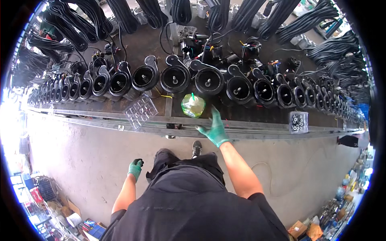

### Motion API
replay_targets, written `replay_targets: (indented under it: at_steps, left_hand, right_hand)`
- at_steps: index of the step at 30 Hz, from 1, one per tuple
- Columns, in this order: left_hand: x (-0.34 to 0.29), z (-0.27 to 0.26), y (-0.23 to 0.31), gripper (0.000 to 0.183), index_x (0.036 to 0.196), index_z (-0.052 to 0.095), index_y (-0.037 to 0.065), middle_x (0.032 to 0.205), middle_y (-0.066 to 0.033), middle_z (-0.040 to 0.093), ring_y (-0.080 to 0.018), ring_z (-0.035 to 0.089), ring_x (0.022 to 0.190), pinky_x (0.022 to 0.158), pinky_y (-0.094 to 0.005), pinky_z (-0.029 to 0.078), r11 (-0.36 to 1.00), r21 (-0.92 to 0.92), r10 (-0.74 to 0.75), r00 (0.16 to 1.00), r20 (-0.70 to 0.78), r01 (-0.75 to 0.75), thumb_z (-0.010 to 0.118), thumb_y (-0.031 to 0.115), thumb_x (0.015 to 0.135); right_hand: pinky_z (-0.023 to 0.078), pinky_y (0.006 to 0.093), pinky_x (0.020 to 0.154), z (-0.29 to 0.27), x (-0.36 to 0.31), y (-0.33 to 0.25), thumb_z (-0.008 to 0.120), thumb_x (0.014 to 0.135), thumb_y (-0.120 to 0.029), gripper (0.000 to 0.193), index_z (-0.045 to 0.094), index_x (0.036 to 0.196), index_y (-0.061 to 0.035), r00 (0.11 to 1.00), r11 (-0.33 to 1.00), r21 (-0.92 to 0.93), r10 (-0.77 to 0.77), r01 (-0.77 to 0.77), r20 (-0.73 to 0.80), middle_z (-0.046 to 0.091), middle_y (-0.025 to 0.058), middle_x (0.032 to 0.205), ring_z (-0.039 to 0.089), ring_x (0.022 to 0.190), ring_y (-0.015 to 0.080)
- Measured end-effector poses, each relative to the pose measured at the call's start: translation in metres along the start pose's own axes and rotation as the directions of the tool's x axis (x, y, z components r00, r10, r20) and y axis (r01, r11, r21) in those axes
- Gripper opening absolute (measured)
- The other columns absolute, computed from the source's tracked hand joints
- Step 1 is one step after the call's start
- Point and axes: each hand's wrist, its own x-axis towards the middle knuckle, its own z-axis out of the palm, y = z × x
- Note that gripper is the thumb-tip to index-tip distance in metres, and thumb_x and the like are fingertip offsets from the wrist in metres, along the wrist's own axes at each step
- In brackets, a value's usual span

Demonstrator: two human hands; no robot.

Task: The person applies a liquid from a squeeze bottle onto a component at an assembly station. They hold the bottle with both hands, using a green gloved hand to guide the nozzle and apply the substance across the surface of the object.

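My right hand (216,129), in a green glove, reaches over the front edge of the bench with thumb and fingers apart, and nothing is in it. Just left of its fingertips stands a clear plastic drink container (193,106) with a green straw and yellow-green marking; the hand does not touch it. My left hand (136,168), in a green glove with dark fingertips, hangs low at my side, away from the bench. Its fingers are loosely bent and I see nothing in them. Behind the drink, round black housings (175,78) with metal shafts stand in a long row.
A clear compartment tray (141,111) lies at the bench edge to the left; a clear box of small rings (298,122) sits to the right. Bundles of black cable (181,12) hang at the back. A metal rail (257,131) runs along the front. Shelves of goods (341,197) stand behind right.
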Motion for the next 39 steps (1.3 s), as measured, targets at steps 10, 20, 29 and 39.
replay_targets:
  at_steps: [10,20,29,39]
  left_hand:
    - [-0.050,-0.003,-0.060,0.027,0.125,0.071,0.005,0.103,-0.0052,0.078,-0.0146,0.068,0.086,0.066,-0.0309,0.052,0.961,0.030,-0.271,0.960,-0.076,0.274,0.063,0.021,0.105]
    - [-0.022,0.000,0.085,0.035,0.134,0.066,0.002,0.118,-0.0088,0.075,-0.0174,0.070,0.106,0.088,-0.0327,0.055,0.978,-0.105,0.190,0.978,0.091,-0.180,0.062,0.023,0.106]
    - [-0.043,0.092,0.300,0.054,0.145,0.054,-0.003,0.135,-0.0161,0.067,-0.0232,0.065,0.124,0.108,-0.0382,0.051,0.804,-0.350,0.589,0.560,0.583,-0.481,0.068,0.029,0.104]
    - [-0.057,0.119,0.312,0.061,0.153,0.046,0.001,0.144,-0.0144,0.061,-0.0247,0.061,0.130,0.112,-0.0413,0.048,0.769,-0.485,0.634,0.395,0.665,-0.417,0.064,0.035,0.106]
  right_hand:
    - [0.056,0.0341,0.102,0.063,0.061,0.030,0.092,0.071,0.000,0.094,0.036,0.145,-0.0148,0.989,0.773,0.617,0.103,-0.148,0.108,0.057,0.0061,0.137,0.061,0.121,0.0193]
    - [0.054,0.0354,0.102,-0.024,0.030,-0.079,0.083,0.083,-0.009,0.066,0.047,0.138,-0.0075,0.943,0.926,0.241,0.236,-0.292,0.236,0.065,0.0056,0.126,0.063,0.115,0.0156]
    - [0.051,0.0349,0.107,-0.039,-0.002,-0.100,0.093,0.082,-0.030,0.095,0.040,0.158,-0.0084,0.881,0.515,0.715,0.259,-0.473,0.396,0.059,0.0019,0.139,0.059,0.126,0.0148]
    - [0.052,0.0352,0.106,-0.038,-0.009,-0.125,0.092,0.083,-0.029,0.091,0.041,0.155,-0.0088,0.979,0.737,0.648,0.103,-0.192,0.174,0.057,0.0039,0.143,0.057,0.128,0.0160]
